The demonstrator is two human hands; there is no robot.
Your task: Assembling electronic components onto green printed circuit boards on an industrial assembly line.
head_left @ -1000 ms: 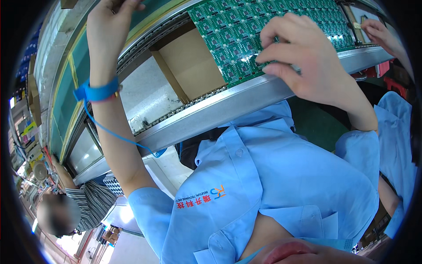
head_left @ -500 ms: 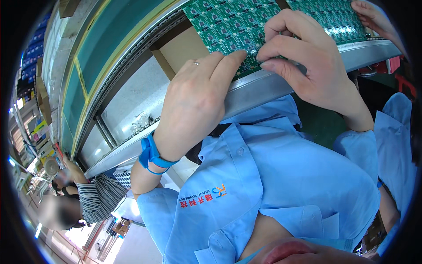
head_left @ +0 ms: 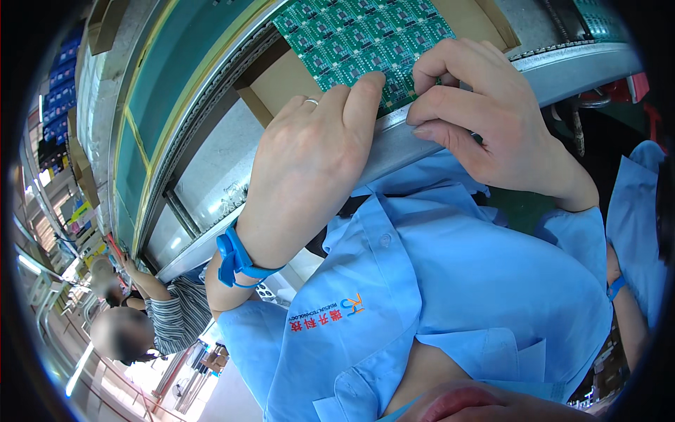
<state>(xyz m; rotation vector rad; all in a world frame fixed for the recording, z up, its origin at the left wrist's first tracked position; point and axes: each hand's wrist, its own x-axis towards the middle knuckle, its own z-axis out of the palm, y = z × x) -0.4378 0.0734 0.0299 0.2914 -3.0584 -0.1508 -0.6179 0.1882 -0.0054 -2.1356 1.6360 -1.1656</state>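
A green circuit board panel [head_left: 355, 42], covered with repeated small parts, lies across the conveyor rails at the top middle. My left hand [head_left: 316, 144], with a ring and a blue wrist strap [head_left: 238, 257], rests at the board's near edge. Its fingers bend down toward the board, and their tips and thumb are partly hidden. Beside it, my right hand [head_left: 485, 116] hovers at the near right corner of the board with fingers curled. Thumb and index finger come together in a pinch; what is between them, if anything, cannot be made out.
A metal rail [head_left: 562, 67] runs along the near side. Under the board lies a cardboard box [head_left: 281, 84]. Another green board [head_left: 605, 20] sits at the far right. A person in a striped top [head_left: 179, 316] is at the left, and a blue-sleeved co-worker [head_left: 629, 204] is at the right.
The second board panel beside mine has moved off to the right, baring the cardboard. The co-worker's hand has left the rail. My hands stay at the board, the right slightly lower.
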